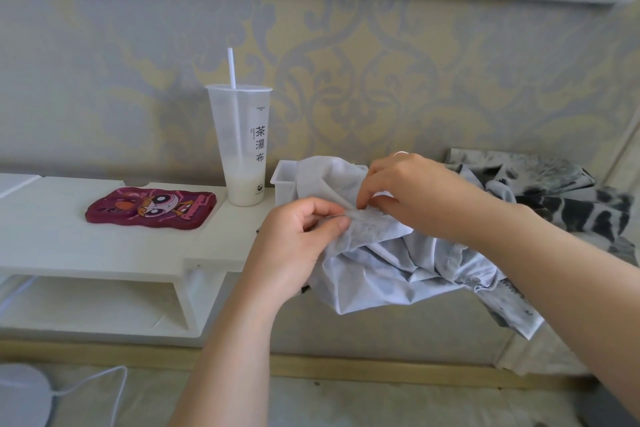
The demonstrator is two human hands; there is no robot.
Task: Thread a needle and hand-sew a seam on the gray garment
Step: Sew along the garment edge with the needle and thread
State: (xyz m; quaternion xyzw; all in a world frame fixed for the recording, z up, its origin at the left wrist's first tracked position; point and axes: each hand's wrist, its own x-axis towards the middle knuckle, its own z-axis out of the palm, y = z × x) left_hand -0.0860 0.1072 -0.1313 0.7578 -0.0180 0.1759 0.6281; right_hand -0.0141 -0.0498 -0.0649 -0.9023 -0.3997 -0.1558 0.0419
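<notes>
The gray garment (398, 263) hangs bunched between both hands, inside out, its patterned dark part trailing to the right. My left hand (298, 246) grips a folded edge of the cloth between thumb and curled fingers. My right hand (415, 198) comes from the right, its fingertips pinching the same edge just beside the left thumb. A ring shows on one right finger. Needle and thread are too small to make out.
A white shelf unit (104, 253) holds a red cartoon phone case (152, 206) and a tall plastic cup (242, 149) with a straw. A white box (284, 180) stands behind the cloth. A white cable (110, 381) and round gray base (20, 395) lie lower left.
</notes>
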